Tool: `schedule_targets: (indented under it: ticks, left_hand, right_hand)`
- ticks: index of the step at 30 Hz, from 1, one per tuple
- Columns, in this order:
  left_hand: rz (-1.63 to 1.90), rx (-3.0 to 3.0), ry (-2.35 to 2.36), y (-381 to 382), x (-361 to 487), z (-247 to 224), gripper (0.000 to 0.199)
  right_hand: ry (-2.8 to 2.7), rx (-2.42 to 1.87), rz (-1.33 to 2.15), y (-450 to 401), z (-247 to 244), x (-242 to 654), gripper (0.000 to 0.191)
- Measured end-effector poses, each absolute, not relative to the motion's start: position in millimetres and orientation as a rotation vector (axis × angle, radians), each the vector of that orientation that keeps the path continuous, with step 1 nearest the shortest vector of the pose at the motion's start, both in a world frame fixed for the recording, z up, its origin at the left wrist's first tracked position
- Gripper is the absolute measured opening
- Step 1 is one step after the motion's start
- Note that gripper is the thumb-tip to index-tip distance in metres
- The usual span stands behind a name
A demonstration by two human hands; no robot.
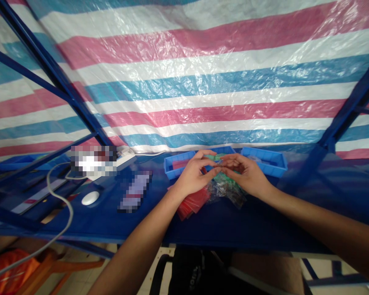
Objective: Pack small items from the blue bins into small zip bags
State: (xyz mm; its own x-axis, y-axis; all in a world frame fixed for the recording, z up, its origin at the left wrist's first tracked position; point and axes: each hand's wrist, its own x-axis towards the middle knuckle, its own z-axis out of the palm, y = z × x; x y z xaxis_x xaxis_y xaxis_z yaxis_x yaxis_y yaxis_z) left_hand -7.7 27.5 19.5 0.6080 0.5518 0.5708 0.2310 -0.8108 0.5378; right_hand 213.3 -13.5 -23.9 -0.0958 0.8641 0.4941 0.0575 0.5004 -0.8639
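My left hand [194,175] and my right hand [249,174] meet above the blue table, thumbs and fingers pinched towards each other. Something small and dark may be between the fingertips, but it is too small and blurred to name. Under my left hand lies a fanned pile of flat red plastic pieces, perhaps bags [192,203]. Crumpled clear plastic [223,189] is beneath both hands, with green plastic behind it, partly covered by the fingers. Just beyond stand three blue bins: a left one [169,169], a middle one [226,150] and a right one [272,169].
To the left are a phone-like blurred rectangle [135,191], a white mouse [90,198] and a white power strip [125,161]. A pale cable [70,213] hangs over the table edge. Blue frame posts and a striped plastic sheet [203,82] stand behind.
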Motion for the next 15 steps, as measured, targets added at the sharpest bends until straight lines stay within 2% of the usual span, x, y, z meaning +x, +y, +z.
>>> schedule_targets:
  ticks: [5, 15]
  left_hand:
    - [1.139, 2.434, 0.633, 24.1, -7.0, 22.6, 0.014]
    - [1.083, 2.426, 0.6, 19.8, -6.1, 24.5, 0.003]
  right_hand:
    - [-1.545, -0.866, 0.79, -13.8, -21.6, 214.1, 0.034]
    - [-1.665, -0.88, 0.741, -23.2, -20.9, 210.6, 0.023]
